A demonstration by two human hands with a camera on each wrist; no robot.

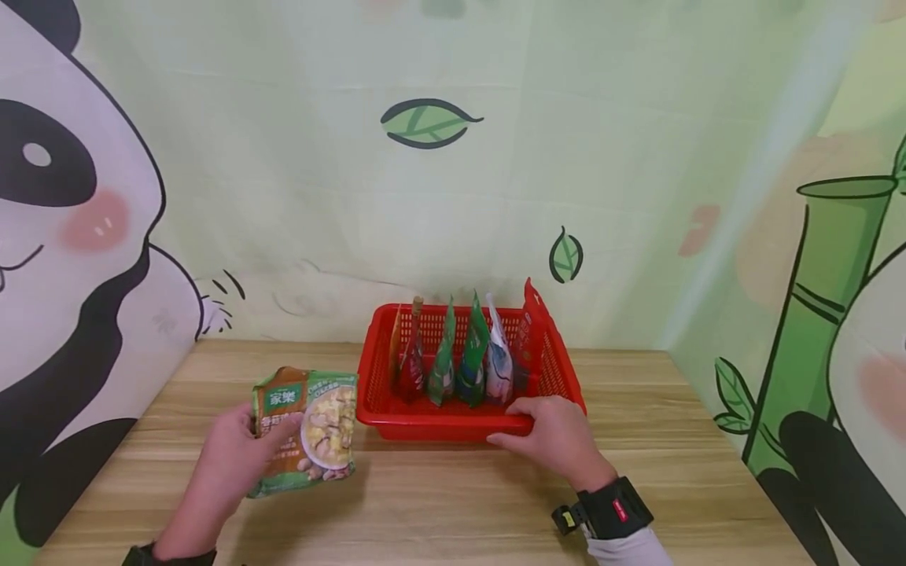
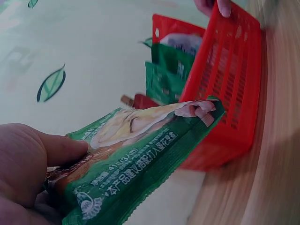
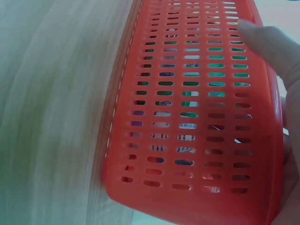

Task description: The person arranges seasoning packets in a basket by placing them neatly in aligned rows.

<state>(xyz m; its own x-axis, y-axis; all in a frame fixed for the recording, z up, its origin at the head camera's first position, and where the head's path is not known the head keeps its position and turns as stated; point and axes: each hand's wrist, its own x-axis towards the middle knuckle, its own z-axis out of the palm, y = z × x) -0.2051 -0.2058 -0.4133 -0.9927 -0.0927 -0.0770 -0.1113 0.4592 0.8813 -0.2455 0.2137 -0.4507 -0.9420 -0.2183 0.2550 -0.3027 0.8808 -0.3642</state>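
Observation:
My left hand (image 1: 237, 452) pinches a green and brown food packet (image 1: 329, 428) between thumb and fingers, in the air left of the basket. A picture of a filled bowl is printed on its front. The red plastic basket (image 1: 439, 428) has slotted walls and stands on the table. My right hand (image 1: 555, 436) grips its front rim near the right corner, thumb outside and fingers over the edge. Several packets stand upright in a row inside: a red one (image 1: 531, 338) at the right, a white one (image 1: 499, 362), green ones (image 1: 473, 354), and a dark red one (image 1: 412, 369) farther left.
The wood-grain table (image 1: 453, 503) runs back to a pale green cloth backdrop (image 1: 283, 157) printed with pandas, leaves and bamboo. A black band (image 1: 614, 507) with a small device circles my right wrist.

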